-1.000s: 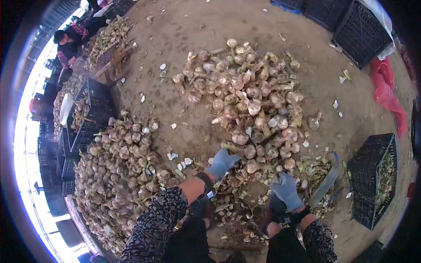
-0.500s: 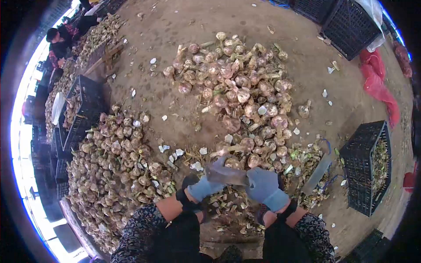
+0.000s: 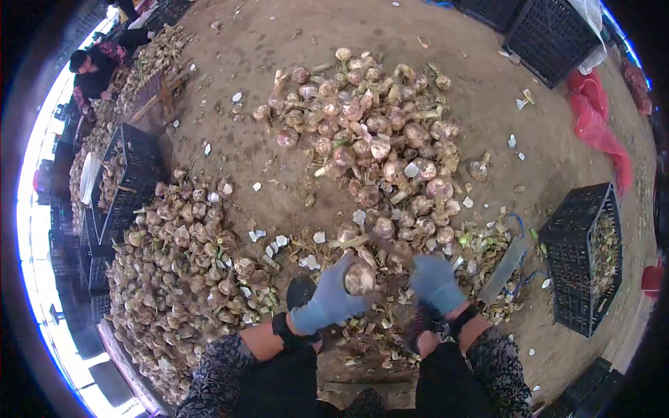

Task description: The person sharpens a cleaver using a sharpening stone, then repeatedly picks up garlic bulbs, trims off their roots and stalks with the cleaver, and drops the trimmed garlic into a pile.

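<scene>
Left hand (image 3: 327, 298), in a blue-grey glove, is wrapped around a garlic bulb (image 3: 360, 279), holding it up in front of the person with its pale round side showing. To its right is the right hand (image 3: 435, 282), gloved the same way, its fingers bent; a brown blur shows just beyond them, and from where I stand I cannot tell whether they grip anything.

Just past the hands, a loose heap of garlic (image 3: 376, 125) with stalks spreads toward the far side of the dirt floor. Another big pile (image 3: 188, 265) lies to the left, its bulbs packed closer together. Cut scraps (image 3: 369, 341) litter the ground between the person's feet, on the near side.

Over on the right, a long flat strip (image 3: 503, 270) lies among more trimmings, a blue cord (image 3: 521, 226) beside it. Further right, a black crate (image 3: 568, 258) stands tilted with scraps inside, and red netting (image 3: 589, 104) lies beyond it. At far left, a co-worker (image 3: 97, 70) bends by more garlic.
</scene>
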The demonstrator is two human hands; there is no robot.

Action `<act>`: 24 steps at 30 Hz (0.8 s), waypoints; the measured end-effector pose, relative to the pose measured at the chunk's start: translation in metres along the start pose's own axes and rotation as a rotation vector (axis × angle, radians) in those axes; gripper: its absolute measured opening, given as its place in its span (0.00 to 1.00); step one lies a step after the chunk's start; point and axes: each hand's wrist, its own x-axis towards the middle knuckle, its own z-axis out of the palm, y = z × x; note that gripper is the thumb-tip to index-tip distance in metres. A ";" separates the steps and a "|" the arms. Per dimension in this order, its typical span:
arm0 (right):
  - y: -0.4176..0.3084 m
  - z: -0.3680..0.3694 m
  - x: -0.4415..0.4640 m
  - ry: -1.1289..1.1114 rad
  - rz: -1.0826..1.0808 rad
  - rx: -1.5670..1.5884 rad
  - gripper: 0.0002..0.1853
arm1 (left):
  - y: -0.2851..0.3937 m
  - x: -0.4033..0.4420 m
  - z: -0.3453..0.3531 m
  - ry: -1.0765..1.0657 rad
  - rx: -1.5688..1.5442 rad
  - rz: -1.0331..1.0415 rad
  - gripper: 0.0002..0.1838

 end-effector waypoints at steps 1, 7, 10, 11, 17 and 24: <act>0.029 0.009 0.004 0.017 0.155 0.010 0.10 | 0.018 -0.002 -0.004 -0.051 0.304 0.050 0.34; 0.004 -0.041 -0.008 0.259 0.042 0.198 0.08 | 0.016 0.015 -0.010 0.024 0.275 0.037 0.28; -0.028 -0.039 0.000 0.092 -0.125 0.229 0.08 | -0.006 0.015 -0.003 -0.122 0.778 0.274 0.19; -0.036 -0.039 0.000 -0.033 -0.179 0.300 0.09 | -0.007 0.013 -0.002 -0.127 0.780 0.271 0.19; -0.013 -0.012 -0.001 -0.195 -0.229 0.181 0.18 | -0.028 0.005 -0.006 -0.386 1.232 0.637 0.18; 0.081 0.007 -0.021 -0.083 0.208 0.390 0.23 | -0.005 -0.018 -0.160 0.767 1.322 0.067 0.25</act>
